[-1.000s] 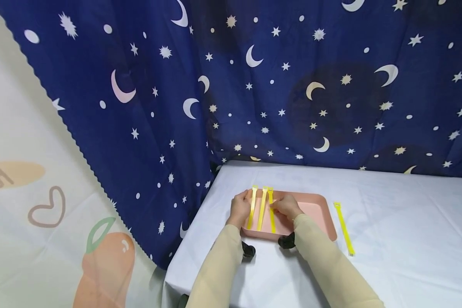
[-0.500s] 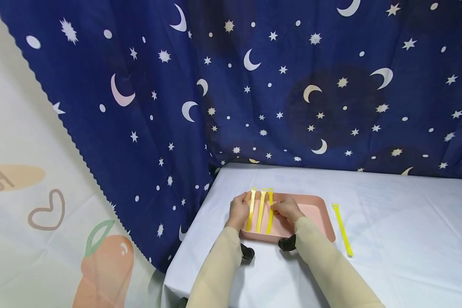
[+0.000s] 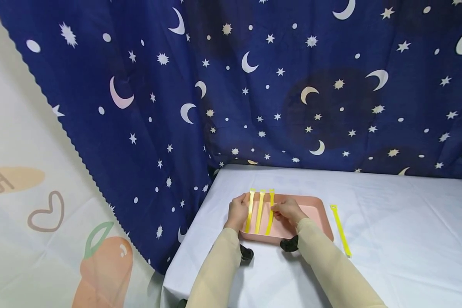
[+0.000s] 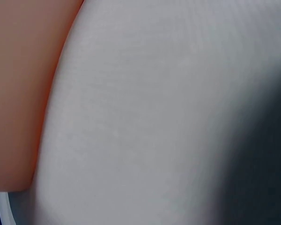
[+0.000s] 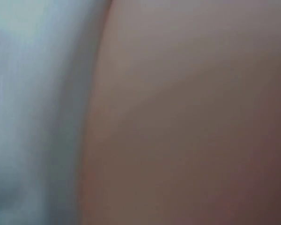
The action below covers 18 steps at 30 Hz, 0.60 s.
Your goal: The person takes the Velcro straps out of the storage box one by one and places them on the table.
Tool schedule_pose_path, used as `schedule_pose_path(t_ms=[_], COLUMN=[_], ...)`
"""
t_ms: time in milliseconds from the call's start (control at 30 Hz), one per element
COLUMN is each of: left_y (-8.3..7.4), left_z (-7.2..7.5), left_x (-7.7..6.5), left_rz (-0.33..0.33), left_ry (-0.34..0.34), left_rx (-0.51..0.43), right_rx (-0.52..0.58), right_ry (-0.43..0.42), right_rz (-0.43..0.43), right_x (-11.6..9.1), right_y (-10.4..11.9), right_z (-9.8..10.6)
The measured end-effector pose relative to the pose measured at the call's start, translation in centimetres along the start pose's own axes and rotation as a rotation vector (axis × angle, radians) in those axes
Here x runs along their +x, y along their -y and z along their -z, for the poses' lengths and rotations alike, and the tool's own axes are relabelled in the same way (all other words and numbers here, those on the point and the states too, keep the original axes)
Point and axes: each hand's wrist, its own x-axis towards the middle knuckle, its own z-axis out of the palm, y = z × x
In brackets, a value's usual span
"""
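Note:
In the head view a shallow pink tray (image 3: 312,214) rests on the table, with two yellow slotted-head straps (image 3: 259,214) lying lengthwise across its left part, heads over the far rim. My left hand (image 3: 238,212) holds the tray's left side, fingers near the far corner. A third yellow strap (image 3: 270,222) lies just right of those two, slightly slanted, its near end toward the left. My right hand (image 3: 288,210) pinches it by its middle. The left wrist view shows the tray's outer wall (image 4: 18,93) close up; the right wrist view is blurred.
Right of the tray, another yellow strap (image 3: 340,231) lies on the white-covered table (image 3: 408,231). Black wrist devices (image 3: 246,254) show beneath both forearms. A dark blue curtain (image 3: 277,102) with moons and stars hangs behind and to the left.
The third strap has tilted: its near end has swung left and its head has shifted a little right, away from the second strap. The left hand keeps its place on the tray.

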Motion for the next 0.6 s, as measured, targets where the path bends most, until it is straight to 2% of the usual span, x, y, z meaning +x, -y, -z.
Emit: schedule_pose_path(t_ms=[400,600], left_y=[-0.2,-0.3], left_z=[0.1,0.1], left_x=[-0.2,-0.2], left_rz=[0.004,0.016], left_ry=[-0.003,-0.002], left_rx=[0.014,0.027], right_rx=[0.030,0.040], right_ry=[0.042,0.066], right_rz=[-0.020,0.006], right_x=[-0.9,-1.1], right_y=[0.3,0.2], right_z=[0.6,1.1])
